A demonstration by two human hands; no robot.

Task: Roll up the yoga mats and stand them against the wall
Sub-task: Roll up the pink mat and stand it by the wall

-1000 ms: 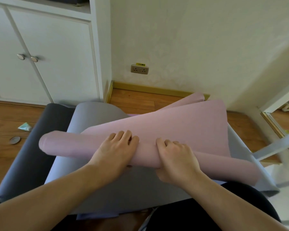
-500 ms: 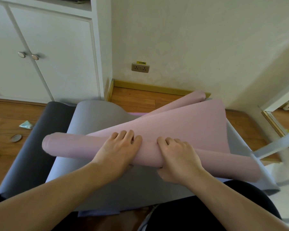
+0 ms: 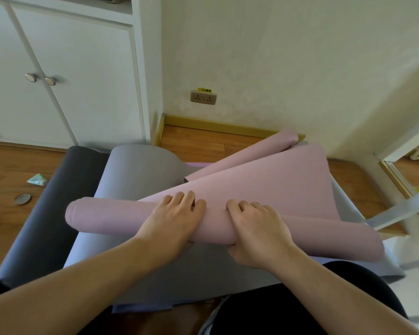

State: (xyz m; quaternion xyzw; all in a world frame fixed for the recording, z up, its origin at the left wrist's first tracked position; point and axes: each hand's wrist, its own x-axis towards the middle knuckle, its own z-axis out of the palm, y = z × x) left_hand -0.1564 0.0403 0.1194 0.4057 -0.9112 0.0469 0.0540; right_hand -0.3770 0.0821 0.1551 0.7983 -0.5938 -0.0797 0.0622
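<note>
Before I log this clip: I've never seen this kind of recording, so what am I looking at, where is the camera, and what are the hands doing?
There is no machine here. A person wears a wide-angle camera on the head, looking forward and down, so the two forearms entering from the bottom are their own.

On the wooden floor lie three mats: a dark grey mat on the left, a light grey mat overlapping it, and a pink mat on top, partly rolled into a tube that runs from left to right.

The left hand lies over the tube with its fingers curved round it. The right hand grips the tube, fingers over the top and thumb beneath.

Behind are a white cupboard, a wall with a socket, and some small scraps on the floor at the left, too small to identify.
</note>
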